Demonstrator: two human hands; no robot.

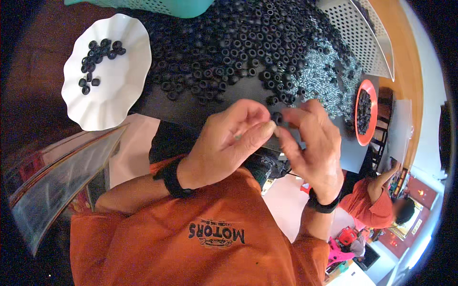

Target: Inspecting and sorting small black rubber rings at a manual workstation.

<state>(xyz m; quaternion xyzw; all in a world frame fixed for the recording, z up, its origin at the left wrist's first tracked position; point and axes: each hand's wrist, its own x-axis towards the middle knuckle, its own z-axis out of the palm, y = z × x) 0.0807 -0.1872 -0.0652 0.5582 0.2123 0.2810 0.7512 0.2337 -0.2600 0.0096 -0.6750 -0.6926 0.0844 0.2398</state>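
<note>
Between my fingertips is a small black ring-shaped part, just in front of my body. My right hand pinches it with thumb and forefinger. From the other side, the closed thumb and forefinger of my left hand meet it. A tiny pale thing shows in the left palm; its kind is too small to tell. Beyond both hands spreads a large heap of similar black ring-shaped parts. To its right lies a pile of small silver metal pieces.
At the left is a white scalloped plate holding several black parts. An orange-red bowl of small black pieces sits at the right. A white perforated basket and a teal basket stand farther back. Another person is at the far right.
</note>
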